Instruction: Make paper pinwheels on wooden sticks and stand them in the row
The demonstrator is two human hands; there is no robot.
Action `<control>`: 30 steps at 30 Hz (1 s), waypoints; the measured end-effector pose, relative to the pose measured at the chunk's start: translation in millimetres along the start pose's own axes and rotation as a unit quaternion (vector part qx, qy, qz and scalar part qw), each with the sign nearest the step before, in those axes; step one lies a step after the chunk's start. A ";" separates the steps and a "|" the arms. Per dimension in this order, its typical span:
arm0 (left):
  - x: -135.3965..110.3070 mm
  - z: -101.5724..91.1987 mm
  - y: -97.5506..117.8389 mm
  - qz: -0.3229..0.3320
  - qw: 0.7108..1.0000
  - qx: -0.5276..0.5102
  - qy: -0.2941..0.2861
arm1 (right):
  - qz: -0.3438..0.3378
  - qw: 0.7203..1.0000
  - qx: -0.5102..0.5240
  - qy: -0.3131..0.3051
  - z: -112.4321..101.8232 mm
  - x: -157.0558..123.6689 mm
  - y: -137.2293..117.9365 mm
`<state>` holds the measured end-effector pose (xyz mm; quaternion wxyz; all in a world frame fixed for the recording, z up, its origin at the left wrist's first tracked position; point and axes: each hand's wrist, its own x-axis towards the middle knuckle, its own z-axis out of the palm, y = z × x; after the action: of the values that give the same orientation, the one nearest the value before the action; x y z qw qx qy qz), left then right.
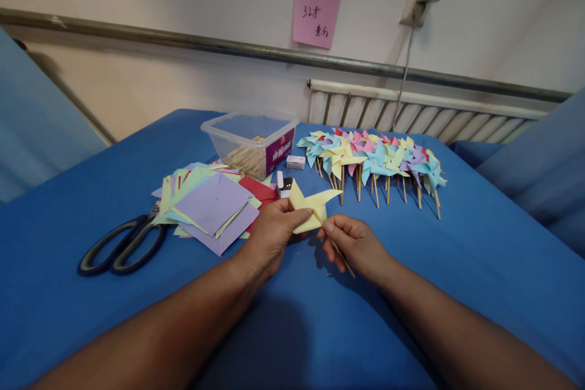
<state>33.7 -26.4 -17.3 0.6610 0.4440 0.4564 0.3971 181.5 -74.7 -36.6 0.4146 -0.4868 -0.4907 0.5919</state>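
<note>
A yellow paper pinwheel (pixel 315 201) is pinched in my left hand (pixel 272 231), thumb on its back near the centre. My right hand (pixel 354 247) grips a thin wooden stick (pixel 343 257), which slants from the pinwheel's middle down to the right. The stick's upper end lies against the paper under my left thumb; whether it is fastened there I cannot tell. Left of my left hand lies a pile of coloured paper squares (pixel 212 201), purple on top, with red pieces (pixel 258 189) beside it. Black-handled scissors (pixel 123 247) rest partly under the pile.
Behind the pile stands a clear plastic tub (pixel 249 125) holding wooden sticks. Two small boxes (pixel 295 162) sit near it, one open. Many finished pinwheels (pixel 375 158) on sticks are grouped at the back right. Blue cloth (pixel 479 292) covers the table; a radiator (pixel 420 106) is behind.
</note>
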 end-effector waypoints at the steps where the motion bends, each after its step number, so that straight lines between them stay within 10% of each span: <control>1: 0.1 0.1 0.0 0.000 1.000 0.000 0.000 | -0.002 1.000 -0.004 0.001 -0.2 0.0 0.0; 30: 0.2 0.8 2.8 -0.010 1.000 0.013 0.018 | -0.032 0.997 -0.058 0.041 1.9 -3.3 -2.3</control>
<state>34.2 -25.6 -14.5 0.6507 0.4410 0.4775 0.3925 180.2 -77.9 -33.8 0.4242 -0.5183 -0.5218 0.5284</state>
